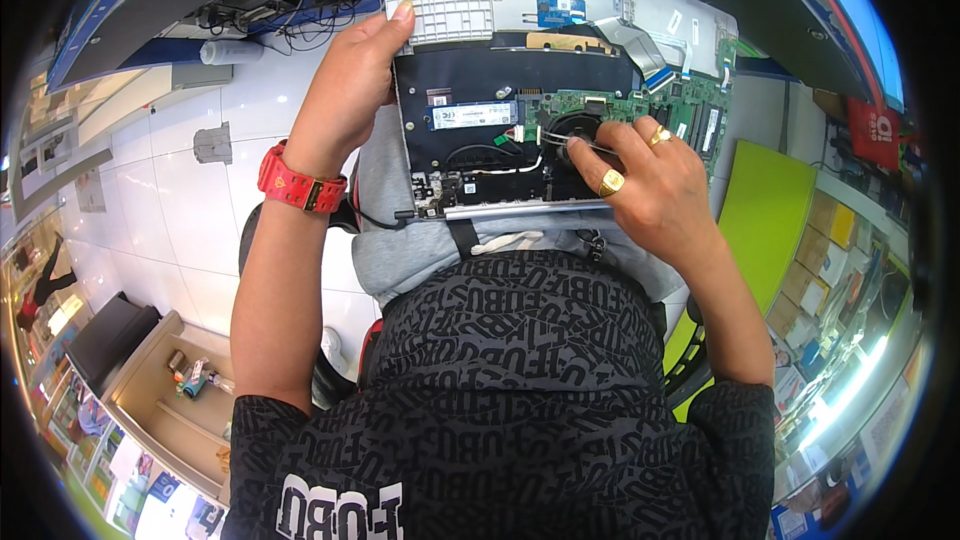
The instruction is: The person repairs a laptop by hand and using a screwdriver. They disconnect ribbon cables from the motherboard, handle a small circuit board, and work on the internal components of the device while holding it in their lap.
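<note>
An opened laptop base [480, 70] rests tilted on my lap, its inner parts exposed. My left hand [358, 65] grips its far left corner, thumb on the pale ribbed panel and fingers hidden underneath. Over the round black fan [578, 126], my right hand [650, 180] pinches thin metal tweezers [556, 136]. Their tips reach a small white connector [530, 133] with coloured wires; whether they grip it I cannot tell. Beside it lies a slim storage stick [472, 116]. The green circuit board [680, 120] fills the right part, with flat ribbon cables [655, 72] above it.
A dark desk edge [780, 0] overhangs beyond the laptop, with tangled black cables [310, 25] at the far left. An open drawer [165, 420] holding small items stands at my lower left. To the right are a lime-green panel [750, 230] and a lit display case [840, 390].
</note>
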### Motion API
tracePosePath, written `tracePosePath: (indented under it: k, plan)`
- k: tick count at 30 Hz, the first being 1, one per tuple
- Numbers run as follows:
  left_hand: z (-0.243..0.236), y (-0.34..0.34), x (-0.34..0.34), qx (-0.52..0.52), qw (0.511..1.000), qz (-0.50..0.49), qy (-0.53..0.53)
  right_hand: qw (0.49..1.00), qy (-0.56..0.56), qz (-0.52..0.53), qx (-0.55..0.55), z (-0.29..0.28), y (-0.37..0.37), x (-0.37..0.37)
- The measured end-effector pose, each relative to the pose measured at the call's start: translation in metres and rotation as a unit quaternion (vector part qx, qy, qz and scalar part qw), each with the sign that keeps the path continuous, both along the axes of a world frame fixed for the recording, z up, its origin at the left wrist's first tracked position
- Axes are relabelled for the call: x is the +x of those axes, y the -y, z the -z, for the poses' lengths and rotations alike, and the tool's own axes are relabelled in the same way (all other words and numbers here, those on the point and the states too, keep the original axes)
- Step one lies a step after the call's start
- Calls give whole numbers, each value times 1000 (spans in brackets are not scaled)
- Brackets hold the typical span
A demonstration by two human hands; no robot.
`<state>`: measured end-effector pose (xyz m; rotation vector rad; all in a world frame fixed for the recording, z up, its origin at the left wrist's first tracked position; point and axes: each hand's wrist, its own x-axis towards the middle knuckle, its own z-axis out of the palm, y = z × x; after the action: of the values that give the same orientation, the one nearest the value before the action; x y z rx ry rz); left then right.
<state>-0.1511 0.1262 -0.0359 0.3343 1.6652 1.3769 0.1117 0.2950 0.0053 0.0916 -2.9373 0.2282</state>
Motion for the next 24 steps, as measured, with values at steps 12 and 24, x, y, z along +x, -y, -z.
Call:
tracePosePath:
  k: [12, 24]
  plan:
    - [6, 1, -2, 12, 1000, -10, -12, 1000, -2, -12, 7, -1, -2, -2]
    - [10, 5, -10, -24, 999, 38, -12, 1000, -4, -15, 10, -1, -1, -2]
